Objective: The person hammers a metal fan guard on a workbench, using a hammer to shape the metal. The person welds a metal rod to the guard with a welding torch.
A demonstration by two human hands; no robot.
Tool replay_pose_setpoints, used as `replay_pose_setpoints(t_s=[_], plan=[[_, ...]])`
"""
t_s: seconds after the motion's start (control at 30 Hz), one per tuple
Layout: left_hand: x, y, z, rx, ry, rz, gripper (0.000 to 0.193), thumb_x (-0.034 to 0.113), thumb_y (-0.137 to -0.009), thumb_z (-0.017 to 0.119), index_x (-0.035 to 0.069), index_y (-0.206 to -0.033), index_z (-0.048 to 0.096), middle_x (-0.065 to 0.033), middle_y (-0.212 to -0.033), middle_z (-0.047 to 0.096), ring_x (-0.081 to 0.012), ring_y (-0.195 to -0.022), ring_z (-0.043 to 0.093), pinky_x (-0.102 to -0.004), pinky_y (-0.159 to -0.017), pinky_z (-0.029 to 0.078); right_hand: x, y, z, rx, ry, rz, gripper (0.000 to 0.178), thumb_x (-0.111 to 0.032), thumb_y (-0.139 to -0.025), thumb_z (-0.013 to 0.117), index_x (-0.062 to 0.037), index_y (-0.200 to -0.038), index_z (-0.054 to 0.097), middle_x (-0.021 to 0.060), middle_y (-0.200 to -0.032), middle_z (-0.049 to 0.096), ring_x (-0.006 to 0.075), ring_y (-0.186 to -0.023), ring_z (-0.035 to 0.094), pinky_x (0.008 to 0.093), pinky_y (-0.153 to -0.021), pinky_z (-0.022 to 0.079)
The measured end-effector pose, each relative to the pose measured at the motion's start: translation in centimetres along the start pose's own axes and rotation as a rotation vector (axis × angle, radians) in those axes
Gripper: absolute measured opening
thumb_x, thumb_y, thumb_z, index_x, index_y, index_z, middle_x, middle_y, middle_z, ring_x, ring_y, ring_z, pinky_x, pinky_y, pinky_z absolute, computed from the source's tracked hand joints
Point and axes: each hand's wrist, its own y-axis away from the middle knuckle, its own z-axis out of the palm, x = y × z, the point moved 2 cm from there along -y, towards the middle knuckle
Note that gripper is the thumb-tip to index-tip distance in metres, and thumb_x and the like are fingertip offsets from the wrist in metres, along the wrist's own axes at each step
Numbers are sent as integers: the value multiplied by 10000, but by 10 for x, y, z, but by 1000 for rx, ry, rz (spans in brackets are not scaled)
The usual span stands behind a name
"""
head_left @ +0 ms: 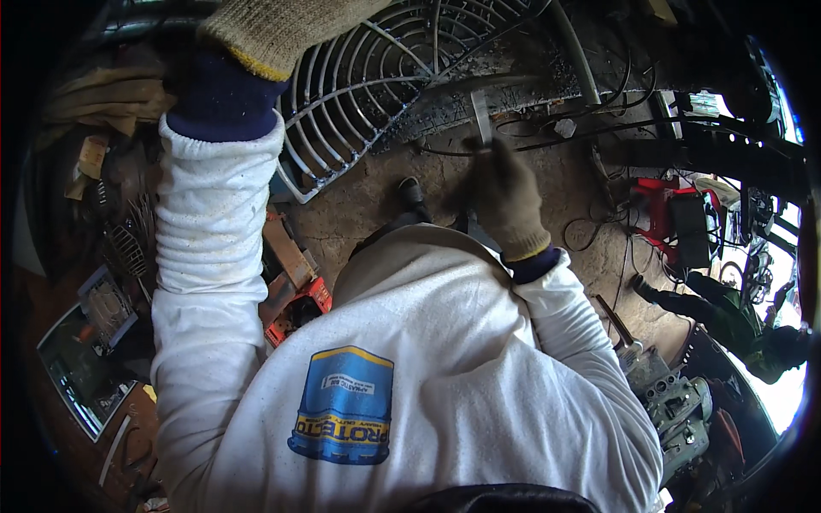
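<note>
My left hand [278, 32], in a beige knitted glove, reaches to the top edge of the view beside a round-ended metal grille [350, 89] of curved bars. Its fingers are cut off by the edge, so their hold cannot be seen. Nearer my body, my right hand [513, 203] wears a similar glove and is closed. A flat, pale strip [481, 117] sticks up from its fingers, its far end close to the dark work table [453, 114]. Part of the right glove is smeared by motion, and the strip's lower end is hidden.
Dark cables [547, 144] run along the table's near edge and onto the floor. A red plastic chair [654, 209] stands at right, near another person [740, 316]. Metal machine parts [676, 410] lie at lower right. A red crate [299, 309] is beside me at left.
</note>
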Motion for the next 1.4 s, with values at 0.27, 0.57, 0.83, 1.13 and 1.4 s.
replay_pose_setpoints(t_s=[0.27, 0.57, 0.83, 1.13, 1.4], plan=[[-23, 11, 5, 42, 137, -55, 187, 124, -991, 632, -4, -1113, 693, -138, -880, 728, -267, -792, 718, -357, -733, 605, -21, -1, -1, 24, 39, 25, 282, -294, -1078, 544, -61, -1143, 688, 13, -682, 572, 84, -611, 547, 282, -576, 447], [-17, 6, 4, -84, 96, -159, 184, 146, -991, 637, 17, -1111, 690, -128, -856, 719, -268, -792, 713, -344, -747, 595, -36, 7, -5, 88, -365, 137, 309, -317, -1093, 518, -61, -1148, 681, -7, -648, 553, 69, -583, 553, 261, -536, 455], [-19, 3, 14, -45, 229, -151, 178, 143, -985, 651, 7, -1087, 707, -120, -852, 725, -242, -778, 718, -328, -756, 606, -12, 2, -7, -93, -55, 272, 368, -362, -1081, 540, -39, -1162, 698, -2, -678, 589, 79, -590, 530, 281, -551, 439], [-17, 10, 5, 35, 133, -38, 180, 140, -987, 637, -10, -1072, 690, -129, -935, 719, -273, -822, 709, -339, -751, 592, -14, 2, -2, -246, -273, 388, 369, -318, -1100, 501, -3, -1216, 655, -19, -679, 568, 64, -548, 512, 239, -466, 411], [-39, 30, 24, 184, -293, 311, 231, 59, -895, 663, 10, -1119, 690, -119, -1197, 669, -287, -992, 706, -382, -837, 593, 20, 27, -11, -281, -540, 440, 340, -241, -1118, 472, -18, -1352, 578, 43, -955, 642, 100, -787, 620, 241, -679, 536]])
